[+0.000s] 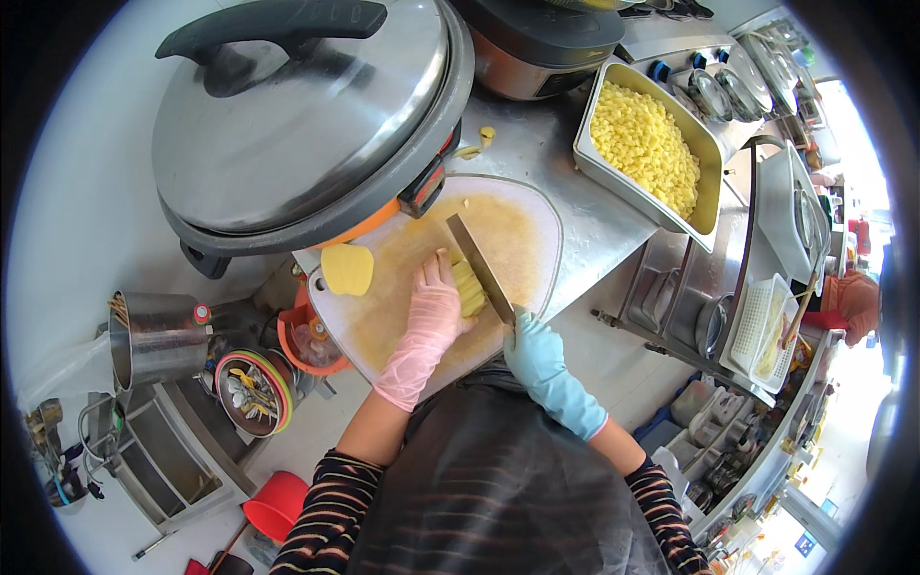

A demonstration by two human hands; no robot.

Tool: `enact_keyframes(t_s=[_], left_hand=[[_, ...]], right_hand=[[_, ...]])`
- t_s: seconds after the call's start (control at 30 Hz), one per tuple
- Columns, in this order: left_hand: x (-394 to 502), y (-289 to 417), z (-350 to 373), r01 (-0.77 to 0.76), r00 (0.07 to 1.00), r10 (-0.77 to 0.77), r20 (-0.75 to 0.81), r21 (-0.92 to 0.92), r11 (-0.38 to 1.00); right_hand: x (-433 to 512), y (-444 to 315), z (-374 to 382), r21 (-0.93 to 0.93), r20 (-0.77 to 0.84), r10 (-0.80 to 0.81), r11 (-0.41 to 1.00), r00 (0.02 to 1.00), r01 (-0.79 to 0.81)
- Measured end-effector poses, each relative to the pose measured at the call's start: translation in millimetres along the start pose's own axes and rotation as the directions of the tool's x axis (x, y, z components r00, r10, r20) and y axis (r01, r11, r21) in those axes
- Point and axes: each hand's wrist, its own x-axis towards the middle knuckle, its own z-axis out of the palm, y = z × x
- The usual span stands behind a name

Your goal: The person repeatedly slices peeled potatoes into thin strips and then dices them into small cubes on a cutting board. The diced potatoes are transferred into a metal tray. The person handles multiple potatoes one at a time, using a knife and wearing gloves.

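My right hand (528,341), in a light blue glove, grips a cleaver (480,269) whose broad blade stands upright beside a sliced potato (468,287). On the potato's left side lie the fingers of my left hand (431,305), in a pink glove, holding it down. Both rest over a stained white plastic cutting board (525,215). A peeled potato piece (347,269) sits at the board's left edge, and a small scrap lies near its far side. The cleaver hides part of the slices.
A large lidded pot (309,129) crowds the board's far left. Beyond the board stands an electric cooker (546,50). A steel pan (596,162) of diced potato (643,140) sits at the right on the steel table (604,248). Potato scraps (471,151) lie beside the pot.
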Motion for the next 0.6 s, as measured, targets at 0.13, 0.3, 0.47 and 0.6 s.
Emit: enact_keyframes(t_s=[0.13,0.3,0.47,0.6], left_hand=[[1,1,4,0.062,0.998,-0.062,-0.007,-0.019,0.998],[2,2,8,0.119,0.992,-0.120,-0.036,-0.021,0.993],[4,1,9,0.104,0.994,-0.103,-0.048,0.015,0.994],[4,2,7,0.117,0.992,-0.115,-0.054,0.033,0.993]], right_hand=[[5,-5,-17,-0.032,-0.010,0.017,0.999,1.000,-0.018],[-13,-12,-39,-0.038,0.012,-0.044,0.998,0.999,0.044],[-12,-19,-28,-0.154,0.061,-0.028,0.987,0.998,0.037],[-7,-16,-15,-0.280,0.080,-0.057,0.957,0.995,0.077]])
